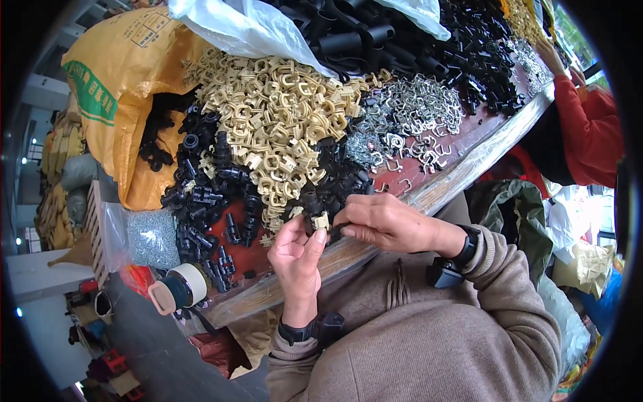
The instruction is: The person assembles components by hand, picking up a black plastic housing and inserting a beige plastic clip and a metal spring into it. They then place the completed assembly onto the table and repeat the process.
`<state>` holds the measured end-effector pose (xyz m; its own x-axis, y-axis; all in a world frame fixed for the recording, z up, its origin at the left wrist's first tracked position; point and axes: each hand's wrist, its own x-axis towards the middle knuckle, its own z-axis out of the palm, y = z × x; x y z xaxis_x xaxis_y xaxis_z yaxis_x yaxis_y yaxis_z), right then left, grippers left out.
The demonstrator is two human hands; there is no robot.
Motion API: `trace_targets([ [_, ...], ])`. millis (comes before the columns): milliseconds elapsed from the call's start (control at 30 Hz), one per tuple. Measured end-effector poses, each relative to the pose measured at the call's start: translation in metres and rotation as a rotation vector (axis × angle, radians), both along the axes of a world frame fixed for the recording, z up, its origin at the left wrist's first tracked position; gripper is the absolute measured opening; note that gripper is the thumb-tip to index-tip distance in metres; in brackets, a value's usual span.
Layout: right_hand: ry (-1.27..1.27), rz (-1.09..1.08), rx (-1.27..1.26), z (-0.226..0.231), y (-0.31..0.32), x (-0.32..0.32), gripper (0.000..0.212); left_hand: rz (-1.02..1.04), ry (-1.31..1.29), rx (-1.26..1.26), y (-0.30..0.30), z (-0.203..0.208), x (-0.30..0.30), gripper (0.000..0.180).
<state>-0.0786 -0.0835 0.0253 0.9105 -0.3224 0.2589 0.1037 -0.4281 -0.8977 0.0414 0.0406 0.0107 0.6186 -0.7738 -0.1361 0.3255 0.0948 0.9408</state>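
Clip [321, 221] is in my left hand [298, 258], pinched at the thumb tip, above the table's near side. Stands roughly upright, free end toward the heaps; too stubby at this size to call a long axis. Cream, blocky, looks like plastic. Right hand [395, 224] just beside it, fingers curled together; can't tell if they grip the dark bit at their tips. Table [469, 134] is dark red, worn wood edge [469, 164] running diagonally. On it: cream heap [274, 114], black fittings [201, 194] to its left, metal clips [429, 104] right, black tubes [341, 43] behind. Orange sack [127, 67] at left. Grey floor [154, 328] lower left. Co-worker's red sleeve [589, 110] far right.
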Motion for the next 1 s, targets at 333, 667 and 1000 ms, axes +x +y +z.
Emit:
trace_targets([
  [333, -0.068, -0.217, -0.019, 0.003, 0.002, -0.016, 0.017, -0.225, 0.316, -0.003, -0.003, 0.0, -0.011, 0.033],
  [667, -0.253, -0.327, -0.19, -0.013, 0.002, -0.02, 0.03, -0.37, 0.556, 0.034, -0.007, 0.001, -0.011, 0.033],
  [1000, -0.21, -0.283, -0.371, -0.02, 0.01, -0.022, 0.035, -0.383, 0.535, 0.037, -0.005, -0.004, -0.013, 0.036],
])
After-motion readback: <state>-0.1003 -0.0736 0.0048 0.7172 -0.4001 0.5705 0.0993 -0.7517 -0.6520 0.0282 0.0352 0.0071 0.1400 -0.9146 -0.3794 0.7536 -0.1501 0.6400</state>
